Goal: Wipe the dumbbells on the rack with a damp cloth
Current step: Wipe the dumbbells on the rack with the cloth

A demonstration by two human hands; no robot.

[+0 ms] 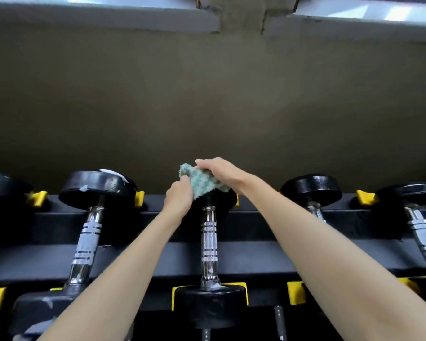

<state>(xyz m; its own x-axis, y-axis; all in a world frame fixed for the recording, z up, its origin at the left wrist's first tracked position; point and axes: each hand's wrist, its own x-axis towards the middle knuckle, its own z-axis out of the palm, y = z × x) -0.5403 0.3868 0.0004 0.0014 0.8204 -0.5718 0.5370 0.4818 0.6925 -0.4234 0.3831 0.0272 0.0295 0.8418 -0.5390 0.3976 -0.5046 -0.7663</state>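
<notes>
A black dumbbell with a chrome handle (209, 239) lies front to back on the black rack (256, 257) straight ahead. Its far head is almost wholly covered by a green and white cloth (202, 181). My right hand (221, 171) presses the cloth onto the top of that far head. At the cloth's left edge my left hand (180, 196) pinches it, beside the head. The near head (208, 307) sits uncovered at the rack's front.
More black dumbbells lie on either side: one to the left (89, 232) with white marks on its heads, two to the right (311, 187) (421, 232). Yellow saddles (296, 291) separate the slots. A dark wall (207, 94) rises right behind the rack.
</notes>
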